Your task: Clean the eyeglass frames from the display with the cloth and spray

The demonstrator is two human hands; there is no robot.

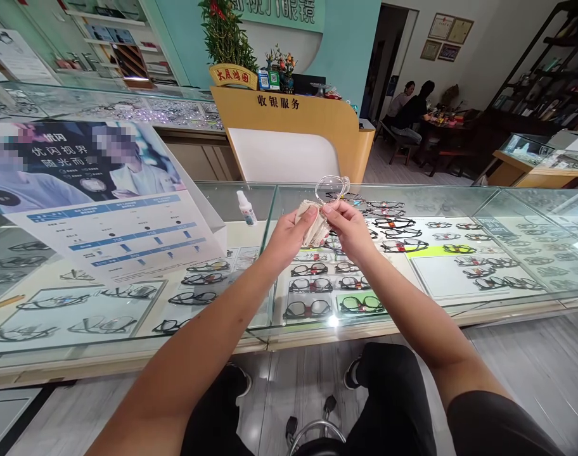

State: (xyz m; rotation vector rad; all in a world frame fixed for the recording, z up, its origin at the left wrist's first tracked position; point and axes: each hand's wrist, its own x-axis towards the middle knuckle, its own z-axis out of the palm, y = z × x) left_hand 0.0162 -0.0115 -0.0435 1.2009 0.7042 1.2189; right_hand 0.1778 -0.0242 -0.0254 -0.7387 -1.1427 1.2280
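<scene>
Above the glass counter, my left hand (290, 233) is closed on a crumpled beige cloth (314, 235), thumb on top. The cloth wraps part of a pair of eyeglasses (332, 185) with a thin clear frame. One round rim sticks up beyond my fingers; the other side is hidden by the cloth and hands. Close beside it, my right hand (350, 229) pinches the eyeglasses near the cloth between thumb and fingers. A small white spray bottle (246, 208) stands upright on the counter to the left of my hands.
The glass display counter (270, 335) holds rows of eyeglasses (308, 308) under its top. A large advertising card (103, 209) leans on the left. Beyond stands a wooden cashier desk (289, 117) with plants. Two people (412, 114) sit at a table at the back right.
</scene>
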